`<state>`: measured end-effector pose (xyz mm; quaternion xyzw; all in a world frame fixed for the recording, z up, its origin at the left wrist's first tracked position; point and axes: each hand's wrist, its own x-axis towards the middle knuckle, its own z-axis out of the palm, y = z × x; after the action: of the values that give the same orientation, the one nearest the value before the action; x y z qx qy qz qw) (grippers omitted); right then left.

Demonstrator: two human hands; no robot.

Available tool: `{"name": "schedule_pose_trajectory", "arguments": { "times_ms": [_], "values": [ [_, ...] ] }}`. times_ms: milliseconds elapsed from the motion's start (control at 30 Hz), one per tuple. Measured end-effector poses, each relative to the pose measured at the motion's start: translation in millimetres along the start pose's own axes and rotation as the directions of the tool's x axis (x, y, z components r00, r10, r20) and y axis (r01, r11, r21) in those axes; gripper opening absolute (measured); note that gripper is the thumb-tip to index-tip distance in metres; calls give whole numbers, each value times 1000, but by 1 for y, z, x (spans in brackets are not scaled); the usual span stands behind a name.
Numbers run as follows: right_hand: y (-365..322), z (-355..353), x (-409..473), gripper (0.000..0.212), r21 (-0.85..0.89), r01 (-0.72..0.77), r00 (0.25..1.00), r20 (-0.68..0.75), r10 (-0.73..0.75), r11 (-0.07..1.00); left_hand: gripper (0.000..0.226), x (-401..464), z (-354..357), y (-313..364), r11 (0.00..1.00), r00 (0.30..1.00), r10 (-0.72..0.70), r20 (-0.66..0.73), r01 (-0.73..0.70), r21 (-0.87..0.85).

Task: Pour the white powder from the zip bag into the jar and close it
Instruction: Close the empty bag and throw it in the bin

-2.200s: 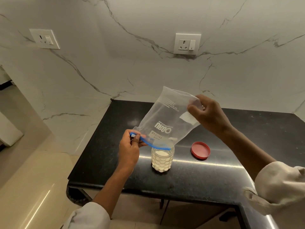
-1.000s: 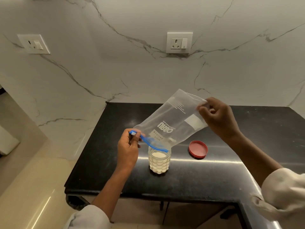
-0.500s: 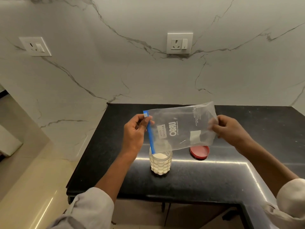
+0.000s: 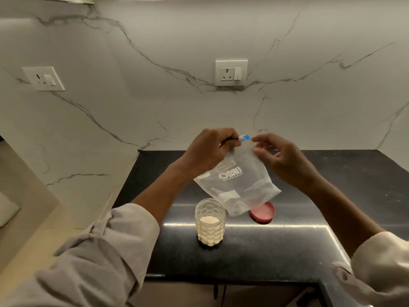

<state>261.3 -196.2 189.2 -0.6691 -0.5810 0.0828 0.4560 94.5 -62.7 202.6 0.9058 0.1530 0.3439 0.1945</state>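
The clear zip bag (image 4: pixel 240 185) hangs upright above the counter, blue zip strip (image 4: pixel 245 137) at the top, and looks nearly empty. My left hand (image 4: pixel 209 151) pinches the zip end of the bag. My right hand (image 4: pixel 283 159) is at the bag's upper right edge with fingers spread, touching the top by the zip. The textured glass jar (image 4: pixel 210 222) stands open on the black counter (image 4: pixel 287 244) below the bag, about half full of white powder. Its red lid (image 4: pixel 263 212) lies flat to the jar's right, partly behind the bag's lower corner.
The counter ends at a front edge just below the jar and drops off on the left to a beige floor (image 4: pixel 26 247). A marble wall rises behind, with a socket (image 4: pixel 231 72) above the hands and another socket (image 4: pixel 44 78) at left.
The bag went from tipped mouth-down over the jar to hanging upright with the zip on top. Both hands rose and came together at the zip; the jar stands uncovered.
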Motion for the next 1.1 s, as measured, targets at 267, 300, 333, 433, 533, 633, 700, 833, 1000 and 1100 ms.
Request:
{"name": "schedule_pose_trajectory", "arguments": {
  "times_ms": [267, 300, 333, 433, 533, 633, 700, 833, 1000, 1100],
  "values": [
    [-12, 11, 5, 14, 67, 116, 990, -90, -109, 991, 12, 12, -7, 10, 987, 996, 79, 51, -86, 136],
    [-12, 12, 7, 12, 66, 123, 989, -89, -117, 990, 13, 11, -7, 9, 985, 995, 83, 54, -90, 148],
    [-12, 13, 9, 11, 53, 130, 988, -90, -125, 990, 13, 10, -7, 7, 984, 995, 84, 49, -90, 153],
    [-12, 15, 16, 8, -3, 151, 979, -136, -150, 988, 12, 10, -5, 4, 990, 997, 71, -7, -70, 125],
    [-14, 18, 22, 6, 5, 146, 975, -168, -143, 989, 9, 14, -1, 3, 998, 998, 46, -30, -45, 38],
    [-17, 19, 26, 4, 34, 145, 970, -200, -136, 989, 10, 18, -1, 1, 999, 998, 41, -49, -41, -12],
    [-17, 19, 28, 5, 35, 147, 969, -206, -136, 989, 13, 20, -3, -1, 998, 998, 42, -52, -44, -35],
    [-15, 20, 28, 5, 40, 117, 976, -187, -107, 992, 15, 17, -3, -6, 997, 997, 59, -47, -61, -37],
    [-13, 19, 28, 5, 65, 92, 979, -186, -78, 994, 15, 12, -1, -15, 999, 998, 41, -49, -41, -9],
    [-8, 12, 28, 9, 79, 60, 974, -223, -41, 995, 14, 7, -5, -24, 1000, 999, 15, -39, -14, 21]
  ]
}}
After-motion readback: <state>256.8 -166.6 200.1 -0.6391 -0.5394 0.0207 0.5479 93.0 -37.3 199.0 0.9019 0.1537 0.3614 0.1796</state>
